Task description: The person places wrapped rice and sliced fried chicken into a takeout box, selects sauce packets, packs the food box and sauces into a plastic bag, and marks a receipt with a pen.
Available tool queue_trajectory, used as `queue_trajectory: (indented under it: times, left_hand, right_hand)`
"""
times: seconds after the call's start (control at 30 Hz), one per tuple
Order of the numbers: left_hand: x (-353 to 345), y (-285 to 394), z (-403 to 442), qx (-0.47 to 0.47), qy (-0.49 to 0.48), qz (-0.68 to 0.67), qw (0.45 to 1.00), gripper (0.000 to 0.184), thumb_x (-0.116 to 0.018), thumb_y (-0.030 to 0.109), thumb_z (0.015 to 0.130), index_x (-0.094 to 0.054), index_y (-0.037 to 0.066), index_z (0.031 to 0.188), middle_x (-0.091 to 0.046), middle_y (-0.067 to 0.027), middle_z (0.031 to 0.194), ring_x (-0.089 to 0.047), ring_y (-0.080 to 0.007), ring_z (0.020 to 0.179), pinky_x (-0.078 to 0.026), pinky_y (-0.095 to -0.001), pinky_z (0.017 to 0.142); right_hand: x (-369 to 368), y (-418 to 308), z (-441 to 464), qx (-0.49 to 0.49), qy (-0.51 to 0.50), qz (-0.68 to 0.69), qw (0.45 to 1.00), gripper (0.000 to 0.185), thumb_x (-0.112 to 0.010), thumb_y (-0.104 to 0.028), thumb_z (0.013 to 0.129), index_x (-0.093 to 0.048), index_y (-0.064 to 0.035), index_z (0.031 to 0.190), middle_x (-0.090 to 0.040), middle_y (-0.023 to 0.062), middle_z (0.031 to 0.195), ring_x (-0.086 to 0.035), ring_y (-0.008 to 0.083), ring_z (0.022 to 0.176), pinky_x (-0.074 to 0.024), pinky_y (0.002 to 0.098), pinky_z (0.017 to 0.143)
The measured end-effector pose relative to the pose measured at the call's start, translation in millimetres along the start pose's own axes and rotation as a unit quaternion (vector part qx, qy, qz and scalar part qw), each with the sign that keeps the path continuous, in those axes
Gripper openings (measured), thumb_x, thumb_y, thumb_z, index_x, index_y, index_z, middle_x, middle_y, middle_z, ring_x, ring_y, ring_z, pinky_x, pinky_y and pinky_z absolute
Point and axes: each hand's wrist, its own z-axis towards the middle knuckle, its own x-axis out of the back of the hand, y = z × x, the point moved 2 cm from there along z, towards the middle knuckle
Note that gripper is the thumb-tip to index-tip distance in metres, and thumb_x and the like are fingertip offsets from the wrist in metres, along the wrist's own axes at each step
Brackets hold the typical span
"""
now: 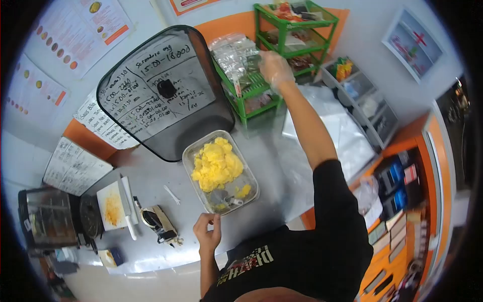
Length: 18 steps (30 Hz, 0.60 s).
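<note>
My right hand [275,70], in a clear plastic glove, reaches to the green rack [250,90], beside plastic packets [236,58] on its shelf. Its fingers are blurred, and whether they hold anything cannot be made out. My left hand [207,232] is bare and closed in a pinch just below the near edge of a metal tray [255,187]. Yellow scrambled egg [217,165] is heaped in that tray. Behind the tray, a large dark lid [166,88] with a black knob leans upright.
Left on the metal table are a stained cutting board [111,207], a knife [130,226], a small white utensil [172,194] and a dark-and-tan item [157,224]. Plastic sheets [327,126] and grey bins [359,95] are at the right.
</note>
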Motion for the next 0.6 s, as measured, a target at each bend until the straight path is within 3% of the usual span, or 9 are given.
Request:
queue_trajectory:
  times: [0.07, 0.2, 0.3, 0.4, 0.5, 0.6]
  left_hand:
    - [-13, 16, 0, 0.072, 0.084, -0.002, 0.994, 0.022, -0.069, 0.009, 0.093, -0.060, -0.001, 0.076, -0.059, -0.0070, 0.068, -0.054, -0.0143, 0.062, -0.043, -0.0288, 0.061]
    - [-30, 31, -8, 0.074, 0.119, 0.048, 0.989, 0.018, -0.069, 0.004, 0.090, -0.060, 0.000, 0.076, -0.058, -0.0077, 0.067, -0.053, -0.0158, 0.059, -0.043, -0.0290, 0.057]
    - [-45, 38, -14, 0.118, 0.149, 0.060, 0.980, 0.018, -0.069, 0.005, 0.091, -0.060, -0.001, 0.077, -0.058, -0.0072, 0.067, -0.053, -0.0148, 0.060, -0.044, -0.0282, 0.058]
    - [-66, 39, -19, 0.147, 0.167, 0.043, 0.974, 0.019, -0.069, 0.005, 0.091, -0.060, -0.001, 0.076, -0.059, -0.0070, 0.068, -0.053, -0.0140, 0.061, -0.044, -0.0278, 0.059]
    - [-85, 53, -21, 0.154, 0.156, 0.033, 0.975, 0.020, -0.069, 0.006, 0.092, -0.060, -0.001, 0.076, -0.059, -0.0070, 0.068, -0.054, -0.0137, 0.061, -0.044, -0.0275, 0.060]
    - [-94, 66, -17, 0.130, 0.146, 0.048, 0.979, 0.020, -0.068, 0.007, 0.093, -0.060, -0.002, 0.077, -0.059, -0.0069, 0.068, -0.054, -0.0131, 0.061, -0.044, -0.0273, 0.061]
  right_hand:
    - [-64, 30, 49, 0.036, -0.047, -0.060, 0.996, 0.025, -0.051, -0.013, 0.096, -0.070, -0.0034, 0.108, -0.073, 0.0188, 0.107, -0.069, 0.0322, 0.108, -0.0560, 0.0454, 0.093]
    - [-76, 24, 74, 0.000, -0.170, -0.106, 0.980, 0.024, -0.048, -0.012, 0.097, -0.069, -0.0037, 0.107, -0.070, 0.0222, 0.113, -0.068, 0.0335, 0.113, -0.0570, 0.0454, 0.093]
    - [-77, 21, 63, 0.029, -0.047, -0.038, 0.998, 0.024, -0.055, -0.019, 0.095, -0.070, -0.0029, 0.106, -0.071, 0.0239, 0.109, -0.067, 0.0354, 0.113, -0.0562, 0.0446, 0.094]
    - [-39, 0, 47, -0.004, -0.208, 0.085, 0.974, 0.033, -0.070, -0.029, 0.087, -0.069, -0.0031, 0.108, -0.068, 0.0250, 0.117, -0.067, 0.0423, 0.105, -0.0545, 0.0472, 0.092]
    - [-54, -6, 27, 0.006, -0.273, 0.083, 0.958, 0.045, -0.076, -0.036, 0.081, -0.069, -0.0015, 0.108, -0.069, 0.0255, 0.115, -0.066, 0.0439, 0.106, -0.0520, 0.0490, 0.094]
    - [-60, -6, 26, -0.029, -0.287, 0.107, 0.952, 0.038, -0.069, -0.033, 0.088, -0.073, 0.0009, 0.104, -0.070, 0.0255, 0.111, -0.067, 0.0410, 0.107, -0.0516, 0.0492, 0.095]
